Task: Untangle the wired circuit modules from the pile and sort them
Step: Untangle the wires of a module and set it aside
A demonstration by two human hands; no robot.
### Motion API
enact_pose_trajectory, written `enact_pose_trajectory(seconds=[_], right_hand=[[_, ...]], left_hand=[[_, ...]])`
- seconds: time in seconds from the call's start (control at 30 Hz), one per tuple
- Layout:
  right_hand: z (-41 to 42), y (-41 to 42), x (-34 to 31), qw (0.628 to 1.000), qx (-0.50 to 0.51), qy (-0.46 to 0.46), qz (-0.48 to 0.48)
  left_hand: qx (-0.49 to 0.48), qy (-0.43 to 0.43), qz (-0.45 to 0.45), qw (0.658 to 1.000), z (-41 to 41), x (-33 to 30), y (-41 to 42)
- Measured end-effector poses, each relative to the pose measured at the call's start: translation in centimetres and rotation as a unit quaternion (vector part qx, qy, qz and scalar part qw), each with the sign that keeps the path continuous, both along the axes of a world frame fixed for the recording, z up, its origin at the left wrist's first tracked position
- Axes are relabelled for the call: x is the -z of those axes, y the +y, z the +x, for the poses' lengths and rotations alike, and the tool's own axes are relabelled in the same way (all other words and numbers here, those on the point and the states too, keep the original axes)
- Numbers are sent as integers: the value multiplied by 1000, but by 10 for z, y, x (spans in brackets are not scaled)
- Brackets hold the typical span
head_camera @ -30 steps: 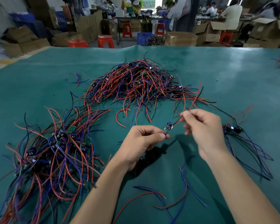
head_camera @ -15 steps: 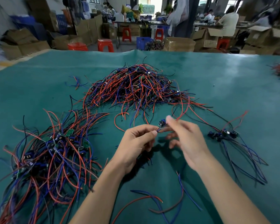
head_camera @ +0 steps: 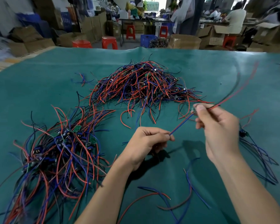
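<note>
A tangled pile [head_camera: 142, 84] of small circuit modules with red, blue and black wires lies at the middle back of the green table. A second heap of modules [head_camera: 58, 146] spreads at the left front. My right hand [head_camera: 217, 126] pinches one module by its body, blurred, with its red and black wires trailing up to the right. My left hand [head_camera: 149, 139] pinches the ends of that module's red and blue wire pair [head_camera: 181, 125], stretched taut between both hands.
A few modules with blue wires [head_camera: 255, 152] lie at the right, behind my right wrist. Loose red and blue wires [head_camera: 168, 198] lie near the front between my forearms. The green mat [head_camera: 217, 70] ends at the back; stools, boxes and people are beyond.
My hands were close together on the module; now my right hand has pulled up and right, drawing the red and blue wires taut. The module's long wires have lifted off the table.
</note>
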State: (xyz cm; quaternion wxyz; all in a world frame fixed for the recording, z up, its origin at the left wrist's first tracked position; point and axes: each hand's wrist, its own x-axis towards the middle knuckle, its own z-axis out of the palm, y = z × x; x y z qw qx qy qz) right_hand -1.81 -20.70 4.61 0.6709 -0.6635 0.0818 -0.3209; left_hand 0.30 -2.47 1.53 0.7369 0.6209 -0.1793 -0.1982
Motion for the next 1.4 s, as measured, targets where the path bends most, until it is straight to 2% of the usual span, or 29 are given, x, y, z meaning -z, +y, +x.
enact_pose_trajectory(seconds=[0.13, 0.27, 0.37, 0.47, 0.53, 0.63, 0.7, 0.73, 0.8, 0.9, 1.0, 1.07, 1.13, 1.27, 1.4], right_hand=[[-7, 12, -40, 995, 25, -88, 50], [-13, 51, -97, 982, -64, -174, 37], [-3, 98, -122, 965, -227, -127, -4], [19, 158, -118, 944, -310, -20, -112], [31, 189, -107, 909, -355, 47, -212], [49, 199, -87, 801, -427, 154, -390], [63, 183, -78, 742, -388, 188, -513], [71, 169, -75, 733, -349, 191, -553], [87, 131, -69, 750, -254, 204, -575], [108, 59, -55, 801, -99, 263, -528], [120, -5, -29, 802, 7, 353, -482], [121, -29, -12, 806, 22, 386, -449], [125, -40, 0, 825, 24, 388, -409], [128, -46, 7, 907, 17, 326, -266], [108, -46, -8, 964, 33, 245, -102]], left_hand=[[24, -7, -9, 1000, -1, -5, 3], [4, -4, -14, 1000, -2, -6, 3], [-15, -10, 5, 1000, -4, -7, 0], [-34, 22, 16, 999, -5, -4, 3], [-40, 36, 12, 998, -7, 0, 8], [-42, 25, 19, 999, -6, -1, 10], [-40, -1, 6, 999, -5, -6, 6], [-37, -2, -5, 999, -4, -7, 4], [-31, 5, -13, 999, -2, -7, 2], [-27, 1, 2, 1000, 0, -5, 2], [-25, 2, 7, 1000, 0, -5, 2], [-24, 9, 5, 1000, 0, -5, 2], [-26, 9, 4, 1000, 0, -5, 2], [-30, 15, -5, 999, 0, -5, 3], [-31, 34, -15, 999, 1, -3, 3]])
